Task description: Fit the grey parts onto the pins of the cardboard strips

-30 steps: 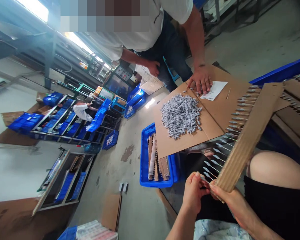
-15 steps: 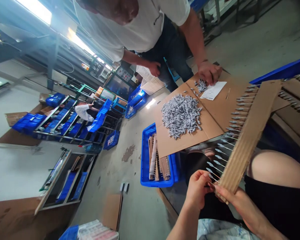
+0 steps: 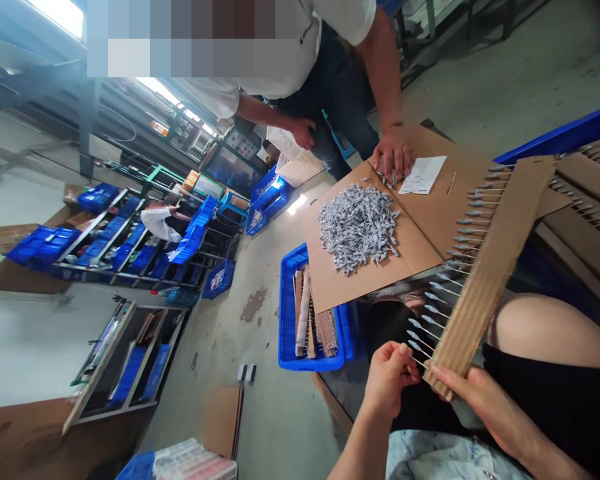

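My right hand (image 3: 463, 387) grips the lower end of a long corrugated cardboard strip (image 3: 495, 273), thumb on its face. Along the strip's left edge stands a row of thin sticks with grey pointed tips (image 3: 433, 310). Beside the lowest end, my left hand (image 3: 393, 377) is closed, thumb and forefinger pinching a thin stick that runs to the strip's edge. The tip of that stick is hidden by the fingers. Farther off, a heap of small grey pointed pieces (image 3: 360, 230) lies on a flat cardboard sheet (image 3: 425, 233).
Across the sheet a co-worker's hand (image 3: 394, 152) rests on some grey pieces near a white paper (image 3: 423, 175). A loose stick (image 3: 451, 183) lies beyond. A blue crate (image 3: 285, 333) holds more strips. Other loaded strips (image 3: 580, 220) sit at right. Shelves of blue bins (image 3: 130, 233) stand behind.
The co-worker's hand has moved left off the paper, with the small group of grey pieces now under it nearer the heap. My hands keep their holds; the view has shifted slightly.
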The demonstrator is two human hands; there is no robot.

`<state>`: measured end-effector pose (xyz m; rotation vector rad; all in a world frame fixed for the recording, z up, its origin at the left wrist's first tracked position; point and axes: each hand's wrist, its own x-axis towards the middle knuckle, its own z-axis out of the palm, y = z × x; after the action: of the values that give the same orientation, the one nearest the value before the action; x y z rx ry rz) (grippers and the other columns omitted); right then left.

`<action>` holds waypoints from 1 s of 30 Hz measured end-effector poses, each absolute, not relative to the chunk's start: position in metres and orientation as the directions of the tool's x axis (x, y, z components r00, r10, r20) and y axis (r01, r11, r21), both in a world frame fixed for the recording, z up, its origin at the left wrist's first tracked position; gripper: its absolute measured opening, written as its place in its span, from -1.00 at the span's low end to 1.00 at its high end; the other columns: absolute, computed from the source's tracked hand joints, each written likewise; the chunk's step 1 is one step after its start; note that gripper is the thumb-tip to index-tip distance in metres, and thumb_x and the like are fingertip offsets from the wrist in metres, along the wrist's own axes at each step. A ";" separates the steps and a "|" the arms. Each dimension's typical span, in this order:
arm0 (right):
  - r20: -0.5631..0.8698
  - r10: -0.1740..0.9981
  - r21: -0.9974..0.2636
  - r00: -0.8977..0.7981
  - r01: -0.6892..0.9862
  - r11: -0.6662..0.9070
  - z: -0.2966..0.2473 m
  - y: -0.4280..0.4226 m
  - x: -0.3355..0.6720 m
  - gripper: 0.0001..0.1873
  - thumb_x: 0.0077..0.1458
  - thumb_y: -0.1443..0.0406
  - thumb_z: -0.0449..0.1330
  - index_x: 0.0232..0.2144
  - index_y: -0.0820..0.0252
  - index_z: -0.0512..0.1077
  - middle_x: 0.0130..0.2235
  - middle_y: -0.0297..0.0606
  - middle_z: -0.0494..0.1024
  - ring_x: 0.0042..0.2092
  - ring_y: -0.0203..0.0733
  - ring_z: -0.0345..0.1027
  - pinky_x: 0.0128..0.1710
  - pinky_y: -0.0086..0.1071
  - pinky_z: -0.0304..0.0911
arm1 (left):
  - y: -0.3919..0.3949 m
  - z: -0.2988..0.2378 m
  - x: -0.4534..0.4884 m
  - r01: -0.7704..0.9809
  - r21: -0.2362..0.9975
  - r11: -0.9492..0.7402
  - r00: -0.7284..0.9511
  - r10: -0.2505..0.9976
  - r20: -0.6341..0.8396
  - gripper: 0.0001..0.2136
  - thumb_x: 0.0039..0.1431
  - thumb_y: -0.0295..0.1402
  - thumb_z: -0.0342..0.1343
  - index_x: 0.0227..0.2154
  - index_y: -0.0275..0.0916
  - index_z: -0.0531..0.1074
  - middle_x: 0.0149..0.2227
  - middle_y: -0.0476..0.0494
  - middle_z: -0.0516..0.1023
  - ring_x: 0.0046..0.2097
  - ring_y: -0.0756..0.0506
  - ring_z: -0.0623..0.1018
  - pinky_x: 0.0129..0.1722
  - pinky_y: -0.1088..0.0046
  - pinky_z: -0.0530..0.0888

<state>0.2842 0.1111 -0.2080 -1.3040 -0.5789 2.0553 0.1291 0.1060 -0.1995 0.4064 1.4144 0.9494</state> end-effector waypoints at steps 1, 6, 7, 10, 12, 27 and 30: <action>-0.639 0.704 -0.657 -0.312 -0.255 -0.709 -0.208 0.112 0.285 -0.71 -0.23 0.05 0.32 -0.51 0.12 0.60 -0.41 -0.19 0.69 -0.14 0.21 0.51 -0.09 -0.14 0.33 | 0.107 -0.199 0.130 -0.304 0.746 0.592 -0.123 0.752 -0.647 -0.58 -0.08 -0.05 0.31 -0.45 -0.33 0.34 -0.57 0.01 0.36 -0.56 0.07 0.35 -0.49 0.54 0.35; -0.650 0.711 -0.675 -0.268 -0.226 -0.702 -0.213 0.113 0.282 -0.72 -0.31 0.08 0.33 -0.57 0.15 0.60 -0.47 -0.16 0.68 -0.29 0.21 0.52 -0.26 -0.13 0.35 | 0.108 -0.195 0.134 -0.278 0.755 0.594 -0.149 0.749 -0.645 -0.56 -0.14 -0.04 0.33 -0.50 -0.30 0.30 -0.62 0.04 0.34 -0.59 0.08 0.32 -0.51 0.55 0.32; -0.646 0.716 -0.678 -0.266 -0.232 -0.697 -0.214 0.112 0.281 -0.72 -0.30 0.08 0.33 -0.57 0.16 0.60 -0.47 -0.16 0.68 -0.29 0.20 0.52 -0.25 -0.13 0.35 | 0.108 -0.194 0.135 -0.276 0.758 0.591 -0.152 0.752 -0.641 -0.57 -0.14 -0.05 0.33 -0.50 -0.29 0.29 -0.63 0.05 0.34 -0.58 0.08 0.32 -0.51 0.55 0.32; -0.628 0.726 -0.684 -0.278 -0.247 -0.686 -0.219 0.111 0.279 -0.73 -0.24 0.10 0.32 -0.55 0.18 0.61 -0.45 -0.14 0.69 -0.29 0.17 0.53 -0.25 -0.15 0.35 | 0.108 -0.194 0.135 -0.269 0.767 0.582 -0.158 0.759 -0.631 -0.57 -0.14 -0.06 0.33 -0.51 -0.29 0.29 -0.63 0.05 0.34 -0.58 0.08 0.32 -0.50 0.55 0.32; -0.620 0.735 -0.690 -0.275 -0.254 -0.678 -0.222 0.110 0.279 -0.72 -0.23 0.12 0.32 -0.50 0.21 0.62 -0.44 -0.15 0.69 -0.30 0.15 0.53 -0.25 -0.16 0.36 | 0.108 -0.194 0.136 -0.261 0.770 0.583 -0.161 0.760 -0.630 -0.58 -0.14 -0.06 0.33 -0.51 -0.28 0.28 -0.63 0.05 0.34 -0.58 0.08 0.32 -0.50 0.55 0.33; -0.616 0.738 -0.650 -0.276 -0.352 -0.673 -0.212 0.114 0.278 -0.76 -0.26 0.15 0.35 -0.51 0.19 0.63 -0.47 -0.18 0.68 -0.32 0.10 0.53 -0.23 -0.18 0.38 | 0.106 -0.197 0.143 -0.338 0.753 0.565 -0.141 0.760 -0.634 -0.53 -0.13 0.03 0.29 -0.51 -0.29 0.28 -0.61 0.06 0.31 -0.56 0.08 0.31 -0.53 0.56 0.36; -0.598 0.717 -0.616 -0.359 -0.366 -0.697 -0.216 0.112 0.279 -0.73 -0.20 0.13 0.35 -0.47 0.20 0.64 -0.44 -0.16 0.69 -0.27 0.11 0.54 -0.19 -0.18 0.38 | 0.099 -0.198 0.145 -0.348 0.730 0.588 -0.089 0.755 -0.650 -0.47 -0.12 0.13 0.23 -0.43 -0.32 0.34 -0.56 0.04 0.33 -0.54 0.07 0.36 -0.54 0.58 0.35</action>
<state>0.2794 0.1124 -0.2162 -1.1842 -0.5021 2.0879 0.1451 0.0990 -0.1982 0.3807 1.3739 0.9569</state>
